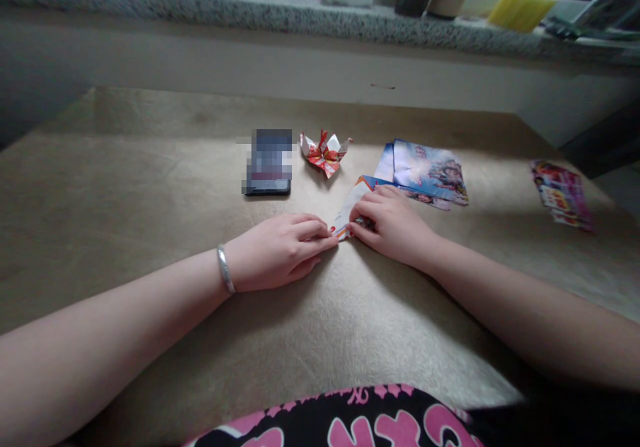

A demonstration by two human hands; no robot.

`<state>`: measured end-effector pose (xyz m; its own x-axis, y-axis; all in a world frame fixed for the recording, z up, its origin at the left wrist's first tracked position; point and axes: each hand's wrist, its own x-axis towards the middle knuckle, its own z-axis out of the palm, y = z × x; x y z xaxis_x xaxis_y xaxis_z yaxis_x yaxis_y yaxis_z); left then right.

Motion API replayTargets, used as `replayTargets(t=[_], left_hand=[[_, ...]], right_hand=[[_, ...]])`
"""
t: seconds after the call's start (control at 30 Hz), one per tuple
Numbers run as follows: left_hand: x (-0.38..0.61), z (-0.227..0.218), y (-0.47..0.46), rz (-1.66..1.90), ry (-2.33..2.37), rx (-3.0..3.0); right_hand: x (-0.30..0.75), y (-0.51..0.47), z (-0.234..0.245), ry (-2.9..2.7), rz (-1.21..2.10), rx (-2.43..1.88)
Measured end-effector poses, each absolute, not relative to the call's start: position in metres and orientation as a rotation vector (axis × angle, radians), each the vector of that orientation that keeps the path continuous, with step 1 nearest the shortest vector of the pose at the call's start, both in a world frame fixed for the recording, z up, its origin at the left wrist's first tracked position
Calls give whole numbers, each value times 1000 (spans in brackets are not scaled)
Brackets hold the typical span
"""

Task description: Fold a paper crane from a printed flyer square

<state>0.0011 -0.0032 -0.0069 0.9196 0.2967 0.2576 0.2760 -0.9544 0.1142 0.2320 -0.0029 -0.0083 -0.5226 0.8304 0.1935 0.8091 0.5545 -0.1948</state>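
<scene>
A folded sheet of printed paper (353,202) lies on the tan table (150,187) between my hands. My left hand (280,250), with a silver bangle at the wrist, rests on the table with fingers pressed together, its fingertips pinching the paper's near corner. My right hand (393,224) is curled over the same corner and presses the fold down. A finished red-and-white folded paper figure (325,152) sits just beyond, next to a dark phone (270,162).
A few colourful printed sheets (430,170) lie right of my hands, and another printed sheet (563,194) lies near the table's right edge. A speckled stone ledge (300,14) runs along the back with a yellow object (520,10) and containers on it.
</scene>
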Motion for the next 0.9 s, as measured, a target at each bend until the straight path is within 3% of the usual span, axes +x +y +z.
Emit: replayTargets(t=[0.9], left_hand=[[1, -11, -6, 331, 534, 3110]], right_hand=[[225, 2, -17, -2553, 61, -1387]])
